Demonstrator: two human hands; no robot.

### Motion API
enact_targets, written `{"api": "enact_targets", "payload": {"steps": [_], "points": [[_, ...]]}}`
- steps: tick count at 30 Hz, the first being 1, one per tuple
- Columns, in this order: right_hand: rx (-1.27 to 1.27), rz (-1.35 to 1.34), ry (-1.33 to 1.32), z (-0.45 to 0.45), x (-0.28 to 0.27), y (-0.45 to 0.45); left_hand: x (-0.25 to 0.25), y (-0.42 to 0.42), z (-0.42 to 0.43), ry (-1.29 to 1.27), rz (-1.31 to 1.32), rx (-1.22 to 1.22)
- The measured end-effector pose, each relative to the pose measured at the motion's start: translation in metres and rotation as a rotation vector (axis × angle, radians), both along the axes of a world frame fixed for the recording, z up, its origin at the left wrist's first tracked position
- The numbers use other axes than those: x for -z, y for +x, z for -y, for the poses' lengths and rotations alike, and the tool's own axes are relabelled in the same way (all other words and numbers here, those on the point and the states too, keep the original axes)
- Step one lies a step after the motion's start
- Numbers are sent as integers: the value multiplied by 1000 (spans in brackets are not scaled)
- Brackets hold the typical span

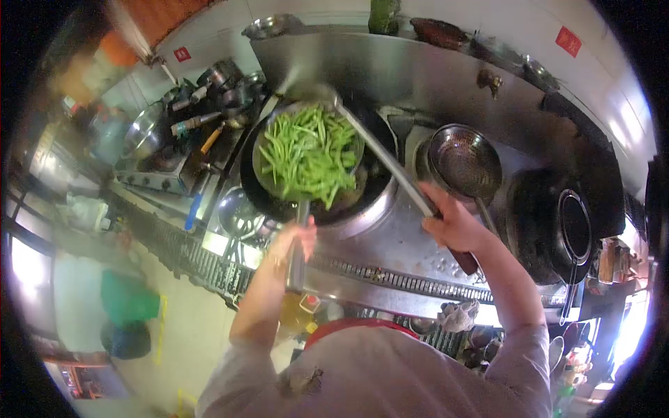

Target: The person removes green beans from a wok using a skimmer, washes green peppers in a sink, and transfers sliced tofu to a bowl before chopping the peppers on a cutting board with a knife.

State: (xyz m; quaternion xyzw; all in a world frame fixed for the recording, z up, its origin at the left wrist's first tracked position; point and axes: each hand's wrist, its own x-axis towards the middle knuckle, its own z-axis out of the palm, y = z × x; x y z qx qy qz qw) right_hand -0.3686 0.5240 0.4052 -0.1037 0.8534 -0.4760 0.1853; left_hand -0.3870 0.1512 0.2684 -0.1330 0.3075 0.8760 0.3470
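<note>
- At eleven o'clock from the middle of the head view, a heap of green beans (306, 153) lies in a shallow round vessel (261, 167), above the dark wok (376, 174); some beans reach the vessel's near edge.
- As for progress, my judgement is that the work is partway: the beans are already gathered in one heap, cut into short lengths or naturally short, and look bright green. They remain over the wok rather than on a serving dish. How cooked they are, and whether more lie in the wok, I cannot tell.
- Toward eight o'clock from the middle, the left hand (300, 240) is closed around the vessel's metal handle (295, 268). The beans sit at twelve o'clock from this hand, beyond its fingers and apart from them.
- Out at three o'clock, the right hand (453, 219) is wrapped round a long-handled tool (387, 160), whose shaft slants up between ten and eleven o'clock. From this hand the beans lie near ten o'clock, well apart from its fingers.
- Beyond the beans, near twelve o'clock from them, the tool's far end is blurred; its shape and any contact with the heap are unclear.
- At two o'clock from the middle, a perforated strainer (463, 160) rests apart from both hands.
</note>
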Motion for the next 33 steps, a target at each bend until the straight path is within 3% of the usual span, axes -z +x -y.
{"api": "enact_targets", "payload": {"steps": [4, 8, 11, 13, 14, 17, 19, 21, 23, 26, 29, 33], "points": [[99, 52, -409, 4, 9, -2, -19, -31, -10, 66, 41, -21], [202, -123, -401, -7, 22, 4, -13, -27, 3, 53, -32, 11], [310, 51, -368, -15, 27, 26, -18, -35, 14, 120, -38, 80], [390, 169, -484, -11, 42, 43, -18, -39, 22, 172, 34, 137], [423, 195, -494, -13, 53, 51, -25, -37, 18, 179, 133, 17], [519, 262, -613, -18, 63, 81, -29, -39, 25, 134, 20, 129], [585, 292, -722, -23, 75, 100, -42, -38, 22, 14, 85, 23], [664, 329, -613, -36, 78, 125, -48, -31, 21, 1, 97, -60], [678, 301, -427, -58, 104, 155, -40, -26, 35, 215, 61, 10], [628, 502, -517, -80, 118, 184, -30, -22, 52, 369, 25, 10], [568, 668, -759, -93, 183, 197, -42, -14, 51, 368, 26, -9], [436, 544, -386, -96, 226, 199, -68, 3, 40, 387, -24, 0]]}}
